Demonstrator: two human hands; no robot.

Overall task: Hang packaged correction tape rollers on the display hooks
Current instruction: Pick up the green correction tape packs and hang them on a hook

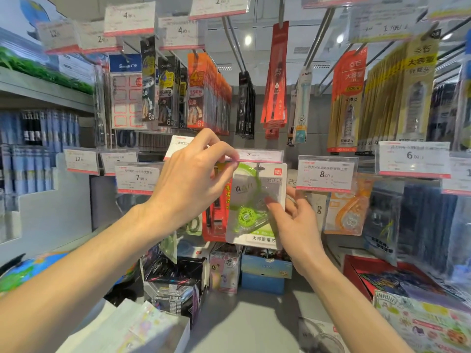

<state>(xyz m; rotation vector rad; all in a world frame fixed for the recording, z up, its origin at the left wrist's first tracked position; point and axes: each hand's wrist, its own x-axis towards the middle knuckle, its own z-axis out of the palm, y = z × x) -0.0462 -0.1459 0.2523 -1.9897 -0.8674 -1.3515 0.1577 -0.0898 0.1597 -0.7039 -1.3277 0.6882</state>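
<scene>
Head view: green tape pack point(256, 205) pinched between left hand point(191, 179) and right hand point(295, 222).

Bare forearms, seemingly no sleeves, jewellery.

I have two hands up: my left hand point(193, 179) and my right hand point(297, 220). Between them is one green correction tape pack point(257, 207). One orange correction tape pack point(348, 212) hangs to its right. Two price tags there read clearly, the 8.00 tag point(326, 173) and the 6.00 tag point(414, 157). One globe point(28, 271) sits at lower left.
</scene>
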